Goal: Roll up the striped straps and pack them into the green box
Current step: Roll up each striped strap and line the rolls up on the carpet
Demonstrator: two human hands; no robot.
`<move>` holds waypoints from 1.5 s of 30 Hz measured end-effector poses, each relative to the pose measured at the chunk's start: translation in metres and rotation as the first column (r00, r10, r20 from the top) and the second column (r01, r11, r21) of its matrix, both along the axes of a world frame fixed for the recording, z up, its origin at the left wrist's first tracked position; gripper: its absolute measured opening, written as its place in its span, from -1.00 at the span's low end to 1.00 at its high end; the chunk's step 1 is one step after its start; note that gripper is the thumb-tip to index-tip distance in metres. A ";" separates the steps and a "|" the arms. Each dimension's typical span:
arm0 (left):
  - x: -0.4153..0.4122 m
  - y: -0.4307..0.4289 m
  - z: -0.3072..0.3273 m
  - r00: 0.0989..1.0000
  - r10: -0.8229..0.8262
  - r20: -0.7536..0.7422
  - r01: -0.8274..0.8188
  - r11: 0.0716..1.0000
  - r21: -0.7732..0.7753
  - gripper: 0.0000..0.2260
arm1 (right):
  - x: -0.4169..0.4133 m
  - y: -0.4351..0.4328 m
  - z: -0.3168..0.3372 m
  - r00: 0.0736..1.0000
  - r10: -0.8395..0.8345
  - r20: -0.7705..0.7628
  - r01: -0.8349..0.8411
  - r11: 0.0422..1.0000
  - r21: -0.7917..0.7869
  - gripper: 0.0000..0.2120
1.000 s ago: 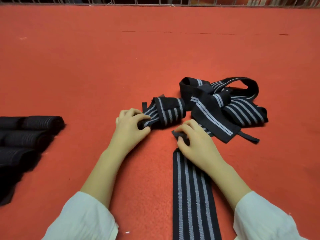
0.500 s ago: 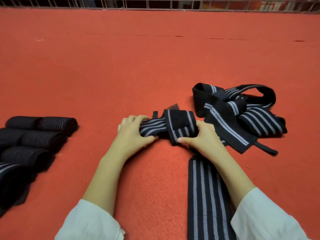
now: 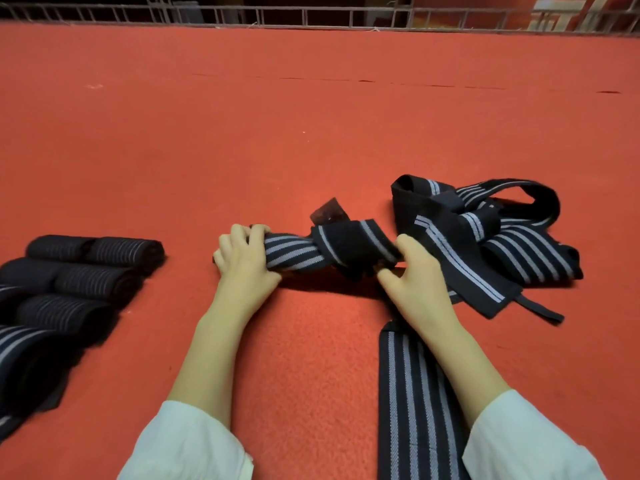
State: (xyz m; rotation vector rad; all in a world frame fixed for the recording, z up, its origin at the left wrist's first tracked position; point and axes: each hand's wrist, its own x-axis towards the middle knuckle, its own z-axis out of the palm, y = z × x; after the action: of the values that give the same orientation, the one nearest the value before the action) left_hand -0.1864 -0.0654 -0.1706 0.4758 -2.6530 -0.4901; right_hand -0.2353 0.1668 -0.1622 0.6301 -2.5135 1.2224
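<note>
Red carpet [image 3: 311,150]; dark white-striped strap [image 3: 298,252]

Packing workbench, broad red felt surface [image 3: 242,150], metal wire railing [image 3: 311,15] along far edge

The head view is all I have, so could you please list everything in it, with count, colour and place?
bundled strap: one, black with pale stripes, centre, held at both ends
flat strap: one, same colours, from under the right wrist to the bottom edge
loose straps: tangled pile, count unclear, same colours, right of the hands
rolled straps: several, dark with faint stripes, left side, cut off by the frame edge
carpet: one, red, under everything
railing: one, pale metal, far edge
sleeves: two, white, bottom
left hand: grips the bundle's left end
right hand: grips its right end
</note>
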 end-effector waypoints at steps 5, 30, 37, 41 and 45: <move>0.007 0.031 0.016 0.934 -0.347 -0.085 0.355 0.929 0.108 -0.09 | 0.005 -0.010 -0.007 0.966 0.258 -0.036 -0.257 0.966 0.017 -0.80; 0.009 0.082 0.020 0.946 -0.259 -0.195 0.324 0.753 0.572 -0.67 | 0.005 -0.001 0.014 0.945 0.115 0.305 -0.041 0.970 -0.240 -0.53; 0.006 0.074 0.022 0.964 -0.163 -0.212 0.258 0.776 0.576 -0.83 | -0.009 0.000 -0.002 0.913 0.129 0.386 0.051 0.904 -0.424 -0.39; 0.006 0.063 0.020 0.966 -0.117 -0.229 0.233 0.776 0.586 -0.81 | -0.017 0.010 -0.002 0.873 0.016 0.488 0.289 0.789 -0.543 -0.55; 0.005 0.054 0.013 0.975 -0.066 -0.212 0.189 0.744 0.641 -0.86 | -0.016 0.015 0.005 0.839 0.034 0.543 0.349 0.732 -0.585 -0.68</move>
State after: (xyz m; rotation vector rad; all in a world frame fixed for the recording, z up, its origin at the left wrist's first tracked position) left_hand -0.1817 -0.0110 -0.1578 0.4142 -2.2807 -1.4694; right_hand -0.2515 0.1820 -0.1576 -0.1424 -2.1326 2.2935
